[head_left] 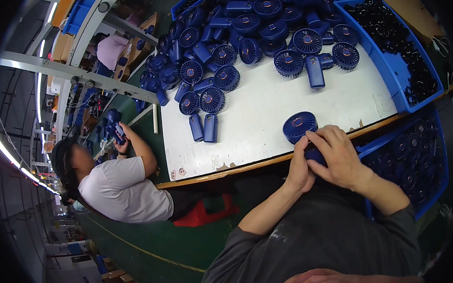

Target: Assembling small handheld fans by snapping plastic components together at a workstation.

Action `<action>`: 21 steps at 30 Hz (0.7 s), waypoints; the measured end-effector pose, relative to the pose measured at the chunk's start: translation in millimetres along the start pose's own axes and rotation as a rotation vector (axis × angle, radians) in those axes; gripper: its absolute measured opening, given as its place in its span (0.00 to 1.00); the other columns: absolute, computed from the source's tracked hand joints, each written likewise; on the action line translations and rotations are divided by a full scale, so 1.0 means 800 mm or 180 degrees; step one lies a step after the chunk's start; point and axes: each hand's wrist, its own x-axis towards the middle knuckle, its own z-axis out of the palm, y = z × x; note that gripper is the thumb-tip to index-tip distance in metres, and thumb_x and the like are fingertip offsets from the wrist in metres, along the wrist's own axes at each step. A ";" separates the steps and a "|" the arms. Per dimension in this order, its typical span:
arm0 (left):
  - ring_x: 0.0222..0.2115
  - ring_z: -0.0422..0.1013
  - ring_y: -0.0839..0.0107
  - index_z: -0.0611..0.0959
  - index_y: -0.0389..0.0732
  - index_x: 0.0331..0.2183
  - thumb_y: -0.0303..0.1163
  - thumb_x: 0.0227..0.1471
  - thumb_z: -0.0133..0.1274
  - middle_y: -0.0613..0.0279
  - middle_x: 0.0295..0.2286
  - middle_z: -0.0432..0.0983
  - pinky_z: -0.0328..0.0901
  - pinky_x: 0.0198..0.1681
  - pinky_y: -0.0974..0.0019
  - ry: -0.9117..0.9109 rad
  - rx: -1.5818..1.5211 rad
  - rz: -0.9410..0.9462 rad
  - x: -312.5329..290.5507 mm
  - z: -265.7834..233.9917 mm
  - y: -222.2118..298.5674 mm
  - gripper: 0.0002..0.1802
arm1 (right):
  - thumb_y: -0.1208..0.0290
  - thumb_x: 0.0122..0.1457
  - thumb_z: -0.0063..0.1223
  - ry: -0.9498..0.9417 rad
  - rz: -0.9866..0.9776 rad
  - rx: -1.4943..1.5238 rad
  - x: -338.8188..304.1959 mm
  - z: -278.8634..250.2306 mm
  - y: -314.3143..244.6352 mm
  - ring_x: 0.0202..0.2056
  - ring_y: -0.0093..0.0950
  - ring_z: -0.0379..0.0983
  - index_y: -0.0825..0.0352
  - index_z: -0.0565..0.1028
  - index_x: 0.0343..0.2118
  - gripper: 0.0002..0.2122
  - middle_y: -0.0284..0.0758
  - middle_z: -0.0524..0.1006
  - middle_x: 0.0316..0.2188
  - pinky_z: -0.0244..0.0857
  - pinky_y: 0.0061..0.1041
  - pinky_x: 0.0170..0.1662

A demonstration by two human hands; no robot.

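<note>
A dark blue handheld fan [300, 126] is held at the front edge of the white table, its round grille facing up. My left hand [299, 168] is closed about the fan's handle from the left. From the right, my right hand [336, 155] wraps over the same handle, its fingers near the base of the head. The hands hide most of the handle, and I cannot make out any small part between the fingers. Two similar fans [204, 128] lie to the left, handles toward me. Another fan [315, 71] lies farther off, handle also toward me.
A large heap of blue fans [246, 25] covers the far side of the white table [246, 120]. At the right stands a blue bin [394, 63] of small black parts. Below the table edge is another blue bin [441, 174] of round dark parts. A seated co-worker [121, 183] handles a fan at left.
</note>
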 end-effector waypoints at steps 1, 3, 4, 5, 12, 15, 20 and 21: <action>0.54 0.66 0.65 0.70 0.40 0.54 0.53 0.65 0.36 0.56 0.51 0.69 0.64 0.56 0.60 0.0077 0.0014 0.0077 0.000 -0.001 -0.006 0.29 | 0.68 0.47 0.64 0.0068 0.0096 -0.0045 -0.007 0.006 -0.007 0.46 0.43 0.66 0.70 0.69 0.52 0.28 0.45 0.69 0.44 0.63 0.40 0.49; 0.57 0.62 0.56 0.67 0.33 0.56 0.47 0.63 0.43 0.46 0.55 0.64 0.56 0.61 0.57 -0.0004 0.1299 0.0517 0.000 -0.001 -0.008 0.30 | 0.70 0.47 0.62 0.0345 0.0297 0.0225 -0.020 0.021 -0.006 0.47 0.44 0.67 0.70 0.66 0.56 0.31 0.47 0.69 0.45 0.63 0.41 0.50; 0.58 0.61 0.53 0.65 0.31 0.57 0.47 0.62 0.45 0.42 0.55 0.64 0.55 0.62 0.56 -0.0268 0.2403 0.0932 -0.002 0.007 0.004 0.33 | 0.70 0.48 0.61 0.0398 0.0422 0.0508 -0.029 0.028 0.002 0.46 0.44 0.68 0.70 0.66 0.56 0.30 0.47 0.69 0.45 0.63 0.39 0.50; 0.58 0.61 0.49 0.63 0.28 0.58 0.47 0.61 0.47 0.38 0.55 0.63 0.53 0.63 0.54 -0.0540 0.3520 0.1340 -0.005 0.020 0.016 0.36 | 0.71 0.49 0.61 0.0461 0.0548 0.0798 -0.036 0.034 0.004 0.46 0.43 0.69 0.70 0.65 0.56 0.29 0.48 0.70 0.45 0.64 0.38 0.50; 0.58 0.62 0.57 0.47 0.25 0.64 0.39 0.62 0.50 0.39 0.56 0.62 0.57 0.60 0.61 -0.0642 0.2589 0.0178 -0.007 0.017 0.012 0.43 | 0.65 0.61 0.52 0.1441 0.1525 0.3751 -0.052 0.020 0.022 0.41 0.23 0.70 0.75 0.66 0.55 0.24 0.35 0.74 0.37 0.64 0.24 0.49; 0.52 0.66 0.70 0.56 0.28 0.63 0.32 0.62 0.50 0.52 0.52 0.68 0.60 0.56 0.67 -0.0888 0.1538 0.0117 -0.021 0.023 -0.003 0.35 | 0.61 0.61 0.55 0.0525 0.1243 0.4806 -0.055 -0.002 0.042 0.48 0.29 0.73 0.76 0.65 0.57 0.28 0.40 0.76 0.44 0.65 0.29 0.54; 0.52 0.68 0.66 0.65 0.33 0.59 0.33 0.57 0.57 0.48 0.49 0.72 0.64 0.54 0.65 -0.0739 0.4063 -0.0178 -0.008 0.021 0.035 0.33 | 0.71 0.55 0.62 0.0399 0.1181 0.5182 -0.120 -0.022 0.075 0.47 0.35 0.76 0.73 0.70 0.53 0.24 0.43 0.78 0.42 0.68 0.37 0.53; 0.52 0.67 0.62 0.67 0.32 0.58 0.31 0.56 0.58 0.47 0.49 0.71 0.64 0.54 0.63 -0.0163 0.4200 0.0312 0.000 0.003 0.062 0.31 | 0.72 0.54 0.63 0.0656 0.1114 0.5061 -0.132 -0.032 0.072 0.47 0.35 0.76 0.72 0.70 0.52 0.23 0.42 0.78 0.42 0.68 0.37 0.53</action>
